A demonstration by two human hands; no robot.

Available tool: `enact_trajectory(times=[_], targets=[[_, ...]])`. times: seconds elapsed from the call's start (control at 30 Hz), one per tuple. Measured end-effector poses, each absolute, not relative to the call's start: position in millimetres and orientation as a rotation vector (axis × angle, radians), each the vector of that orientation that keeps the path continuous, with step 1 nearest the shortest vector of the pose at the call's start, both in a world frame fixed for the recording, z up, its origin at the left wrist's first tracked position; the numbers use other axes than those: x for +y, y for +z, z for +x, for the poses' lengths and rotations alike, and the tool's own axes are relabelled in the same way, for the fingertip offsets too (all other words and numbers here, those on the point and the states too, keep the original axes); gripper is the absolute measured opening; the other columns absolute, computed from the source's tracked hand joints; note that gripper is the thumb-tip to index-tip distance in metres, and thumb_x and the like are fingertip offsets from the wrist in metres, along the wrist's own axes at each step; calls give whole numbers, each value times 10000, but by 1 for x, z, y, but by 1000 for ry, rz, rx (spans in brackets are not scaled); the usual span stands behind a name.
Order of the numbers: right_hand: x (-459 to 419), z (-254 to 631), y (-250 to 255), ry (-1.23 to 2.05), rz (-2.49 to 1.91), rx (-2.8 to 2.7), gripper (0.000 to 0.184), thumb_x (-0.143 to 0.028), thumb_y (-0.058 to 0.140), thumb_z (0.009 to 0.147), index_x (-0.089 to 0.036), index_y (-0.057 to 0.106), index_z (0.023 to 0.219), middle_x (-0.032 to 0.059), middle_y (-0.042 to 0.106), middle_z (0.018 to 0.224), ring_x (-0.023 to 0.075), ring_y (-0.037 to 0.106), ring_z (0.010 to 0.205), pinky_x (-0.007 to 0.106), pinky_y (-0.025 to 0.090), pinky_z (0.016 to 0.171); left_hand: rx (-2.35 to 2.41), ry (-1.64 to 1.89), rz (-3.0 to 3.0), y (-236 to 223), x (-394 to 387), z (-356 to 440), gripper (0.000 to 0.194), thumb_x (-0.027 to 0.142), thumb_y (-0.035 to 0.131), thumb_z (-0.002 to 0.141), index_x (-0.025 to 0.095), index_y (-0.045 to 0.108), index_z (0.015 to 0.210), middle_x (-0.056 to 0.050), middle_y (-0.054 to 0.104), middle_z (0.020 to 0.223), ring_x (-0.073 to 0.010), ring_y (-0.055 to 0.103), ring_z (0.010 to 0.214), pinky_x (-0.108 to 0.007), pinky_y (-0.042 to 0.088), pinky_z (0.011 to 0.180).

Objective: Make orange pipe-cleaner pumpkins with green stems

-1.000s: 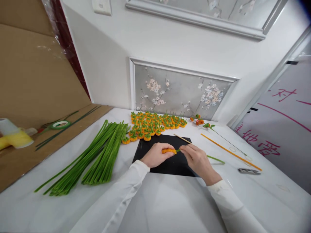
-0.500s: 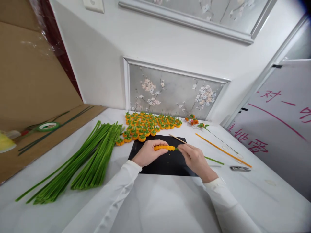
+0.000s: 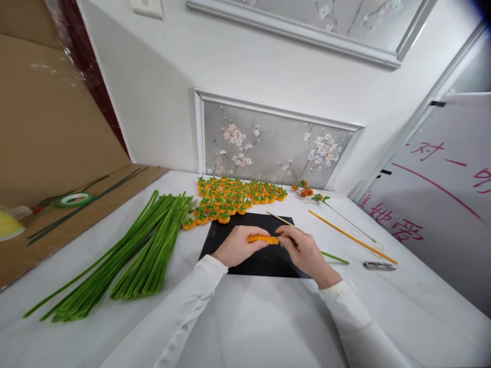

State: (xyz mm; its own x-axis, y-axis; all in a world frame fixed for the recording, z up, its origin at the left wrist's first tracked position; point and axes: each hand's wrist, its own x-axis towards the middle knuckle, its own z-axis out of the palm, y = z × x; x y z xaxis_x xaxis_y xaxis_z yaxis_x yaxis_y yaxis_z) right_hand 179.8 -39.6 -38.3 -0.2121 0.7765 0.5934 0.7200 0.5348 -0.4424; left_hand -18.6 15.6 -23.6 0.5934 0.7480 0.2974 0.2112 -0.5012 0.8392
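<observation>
My left hand (image 3: 240,246) pinches an orange chenille piece (image 3: 261,239) with a ridged, bundled look, held above a black mat (image 3: 253,263). My right hand (image 3: 303,250) is closed at the piece's right end, thumb and fingertips almost touching it. A green pipe cleaner (image 3: 335,258) runs out to the right from behind my right hand and appears to be in its grip; its inner end is hidden by the fingers. Just beyond the mat stand many small orange chenille pumpkins (image 3: 224,217) with green tops. A thin wooden stick (image 3: 280,219) lies across the mat's far edge.
Bundles of green pipe cleaners (image 3: 141,255) lie at left. On the right are an orange pipe cleaner (image 3: 353,236), thread snips (image 3: 379,266) and a stemmed orange flower sprig (image 3: 318,198). Green tape (image 3: 74,200) rests on cardboard (image 3: 23,250). A white wall (image 3: 161,117) stands behind.
Both hands have shifted slightly, with the orange piece a little lower and to the right. The green pipe cleaner has moved slightly left and down with my right hand.
</observation>
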Motion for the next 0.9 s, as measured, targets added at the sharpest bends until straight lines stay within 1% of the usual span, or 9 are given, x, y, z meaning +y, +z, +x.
enact_trajectory(times=[0.1, 0.13, 0.2, 0.3, 0.5, 0.63, 0.77, 0.83, 0.9], targets=[[-40, 184, -36, 9, -1204, -1968, 299, -274, 550, 878, -214, 539, 1170, 42, 647, 914, 153, 623, 734, 257, 518, 673, 778, 920, 1972, -22, 19, -21, 234, 245, 633, 767, 135, 706, 960, -74, 719, 963, -201, 653, 886, -285, 501, 825], [-40, 186, -36, -53, -1209, -1978, 304, -277, 562, 872, -220, 552, 1171, 54, 645, 972, 161, 629, 782, 264, 523, 700, 786, 933, 1952, -21, 20, -22, 236, 249, 636, 765, 132, 704, 959, -77, 718, 961, -202, 651, 891, -289, 502, 830], [-39, 189, -36, -201, -1207, -1987, 223, -261, 535, 892, -225, 610, 1099, 64, 648, 1006, 170, 632, 835, 270, 518, 732, 798, 939, 1910, -20, 21, -23, 243, 255, 645, 758, 122, 700, 954, -84, 716, 957, -206, 649, 896, -297, 504, 834], [-37, 192, -36, -374, -1184, -1993, 195, -230, 473, 929, -211, 664, 961, 60, 668, 916, 157, 629, 785, 263, 491, 714, 800, 915, 1878, -18, 20, -22, 255, 257, 654, 748, 113, 698, 954, -92, 715, 951, -208, 648, 889, -301, 510, 827], [-36, 188, -35, -499, -1197, -2039, 211, -198, 444, 942, -173, 643, 877, 37, 630, 693, 141, 561, 632, 267, 406, 613, 772, 887, 1907, -20, 18, -20, 246, 243, 648, 751, 113, 702, 953, -89, 718, 952, -204, 650, 884, -294, 504, 824], [-36, 180, -36, -495, -1172, -2092, 222, -193, 429, 945, -170, 634, 861, 37, 625, 671, 146, 551, 626, 274, 391, 600, 761, 853, 1934, -21, 17, -19, 242, 247, 638, 756, 113, 706, 946, -93, 722, 937, -208, 653, 866, -301, 509, 808], [-36, 178, -39, -412, -1141, -2084, 222, -197, 419, 946, -175, 633, 890, 49, 633, 709, 155, 569, 657, 276, 440, 631, 751, 831, 1932, -23, 17, -19, 262, 258, 638, 761, 115, 699, 972, -101, 714, 964, -218, 648, 892, -319, 504, 832], [-35, 181, -40, -360, -1134, -2038, 213, -199, 424, 944, -178, 633, 912, 56, 636, 742, 159, 586, 685, 273, 465, 641, 734, 855, 1923, -23, 18, -21, 317, 259, 670, 738, 130, 681, 1028, -95, 696, 1027, -219, 630, 958, -322, 483, 883], [-34, 186, -41, -323, -1150, -1987, 207, -200, 426, 942, -181, 632, 929, 58, 634, 759, 160, 597, 699, 266, 481, 638, 727, 888, 1904, -21, 20, -23, 425, 259, 716, 695, 150, 644, 1100, -83, 674, 1065, -206, 623, 964, -305, 487, 872]])
